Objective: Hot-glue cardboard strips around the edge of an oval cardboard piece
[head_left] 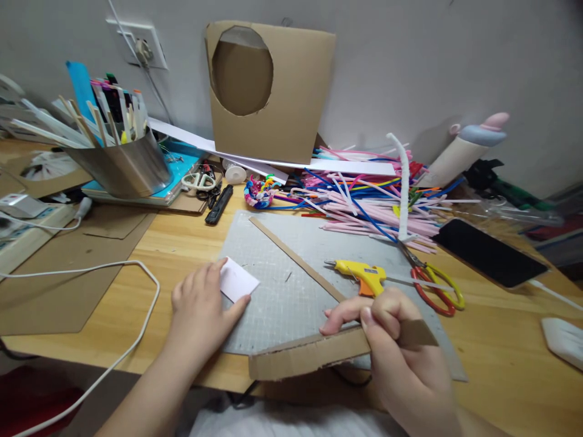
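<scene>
My left hand (200,300) rests on the grey cutting mat (273,321). Its thumb and index finger hold a small white piece of paper (239,280) at two corners. My right hand (396,340) is closed around a bent cardboard strip (310,357), raised above the mat's front edge; part of the strip is hidden by the fingers. A thin cardboard strip (294,255) lies diagonally across the mat. Just beyond my right hand is a yellow hot glue gun (359,271). Scissors with red and yellow handles (435,288) lie to its right.
A cardboard panel with a round hole (300,91) leans on the wall. Pipe cleaners (337,200) are heaped at the back. A metal cup of sticks and pens (130,164) stands left, near a white cable (152,303). A phone (489,252) lies right.
</scene>
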